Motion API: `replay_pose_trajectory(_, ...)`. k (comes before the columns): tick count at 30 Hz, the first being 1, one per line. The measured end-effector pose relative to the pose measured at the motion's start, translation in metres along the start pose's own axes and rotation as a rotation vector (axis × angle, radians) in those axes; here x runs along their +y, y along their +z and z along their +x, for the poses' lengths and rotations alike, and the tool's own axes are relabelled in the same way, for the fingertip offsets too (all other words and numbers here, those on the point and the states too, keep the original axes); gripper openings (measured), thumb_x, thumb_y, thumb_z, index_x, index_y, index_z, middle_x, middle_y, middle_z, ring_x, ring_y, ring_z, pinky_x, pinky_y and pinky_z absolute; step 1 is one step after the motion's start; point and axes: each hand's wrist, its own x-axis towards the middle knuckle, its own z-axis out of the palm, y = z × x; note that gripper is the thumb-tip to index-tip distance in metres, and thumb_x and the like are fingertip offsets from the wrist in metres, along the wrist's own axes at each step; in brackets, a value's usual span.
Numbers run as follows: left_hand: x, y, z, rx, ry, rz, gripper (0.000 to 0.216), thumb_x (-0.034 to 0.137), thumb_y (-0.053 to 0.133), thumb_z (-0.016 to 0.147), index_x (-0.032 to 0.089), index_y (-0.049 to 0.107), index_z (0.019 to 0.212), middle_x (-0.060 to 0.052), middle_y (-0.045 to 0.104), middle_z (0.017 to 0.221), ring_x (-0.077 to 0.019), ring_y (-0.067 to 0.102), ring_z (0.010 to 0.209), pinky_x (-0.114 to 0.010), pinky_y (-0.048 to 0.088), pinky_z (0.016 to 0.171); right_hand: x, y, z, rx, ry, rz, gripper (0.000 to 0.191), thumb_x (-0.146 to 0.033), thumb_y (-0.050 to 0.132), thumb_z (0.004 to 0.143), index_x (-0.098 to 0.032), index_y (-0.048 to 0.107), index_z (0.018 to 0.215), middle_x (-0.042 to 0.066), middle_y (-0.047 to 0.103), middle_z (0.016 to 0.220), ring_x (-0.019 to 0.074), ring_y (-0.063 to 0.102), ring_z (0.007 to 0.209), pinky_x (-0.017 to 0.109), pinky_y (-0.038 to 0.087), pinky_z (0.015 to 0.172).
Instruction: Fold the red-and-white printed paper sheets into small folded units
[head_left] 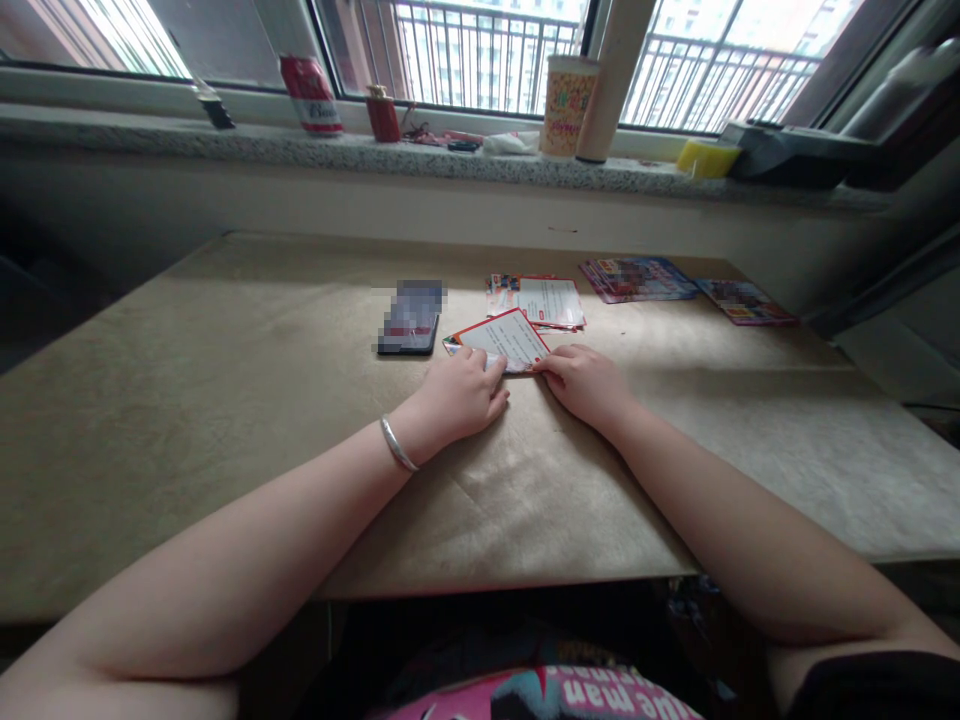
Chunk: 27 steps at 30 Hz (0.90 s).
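A white printed card point(504, 340) with a red border and lines of text lies turned at an angle on the table, between my hands. My left hand point(466, 390), with a silver bangle at its wrist, is closed on the lower left edge of the card, fingers over its face. The thumb and fingers of my right hand point(586, 382) pinch its lower right corner. Just beyond it, partly overlapped, is a loose pile of similar cards point(551, 300). Left of my left hand lies a phone point(411, 320), its screen blurred out.
Colourful cards point(637, 280) are fanned at the back right, with another small stack point(746, 300) beside them. On the stone windowsill point(450, 158) stand a red and white can point(311, 95), a red lighter-like item point(382, 115), a patterned paper cup point(568, 105) and yellow tape point(705, 158).
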Motion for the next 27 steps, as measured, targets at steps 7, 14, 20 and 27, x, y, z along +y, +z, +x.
replay_pose_trajectory(7,0.0025,0.0007,-0.0016,-0.001,0.0,0.032,0.046,0.04,0.038,0.099,0.019,0.054,0.138,-0.017,0.061,0.114,-0.0301,0.056,0.106,-0.04,0.047,0.089,0.0011,-0.0011,-0.0014,-0.003,-0.007,0.006,0.028,-0.022,0.05,0.095,-0.024,0.077,0.103,0.007,0.073,0.107,0.0211,0.063,0.099,0.032,0.048,0.088)
replay_pose_trajectory(14,0.001,0.0053,-0.0012,0.03,0.059,0.017,0.047,0.034,0.036,0.1,0.013,0.053,0.139,-0.017,0.059,0.124,-0.0302,0.051,0.115,-0.042,0.042,0.099,0.0014,-0.0031,-0.0008,-0.021,-0.012,0.02,0.029,-0.023,0.051,0.095,-0.023,0.078,0.104,0.007,0.073,0.106,0.0212,0.063,0.101,0.033,0.048,0.091)
replay_pose_trajectory(20,0.0082,0.0006,-0.0011,-0.014,0.027,0.026,0.056,0.045,0.04,0.098,0.007,0.051,0.137,-0.018,0.06,0.12,-0.0323,0.053,0.109,-0.042,0.046,0.09,-0.0001,-0.0039,-0.0008,-0.02,-0.018,-0.004,0.03,-0.024,0.05,0.095,-0.022,0.078,0.106,0.006,0.073,0.106,0.022,0.063,0.1,0.034,0.048,0.09)
replay_pose_trajectory(27,0.009,-0.0006,-0.0014,-0.031,0.047,0.018,0.057,0.045,0.04,0.099,0.005,0.049,0.138,-0.018,0.06,0.12,-0.0318,0.053,0.108,-0.042,0.045,0.091,-0.0006,-0.0058,-0.0035,-0.023,-0.016,-0.02,0.03,-0.026,0.049,0.096,-0.024,0.077,0.106,0.005,0.073,0.107,0.0217,0.063,0.1,0.033,0.048,0.088)
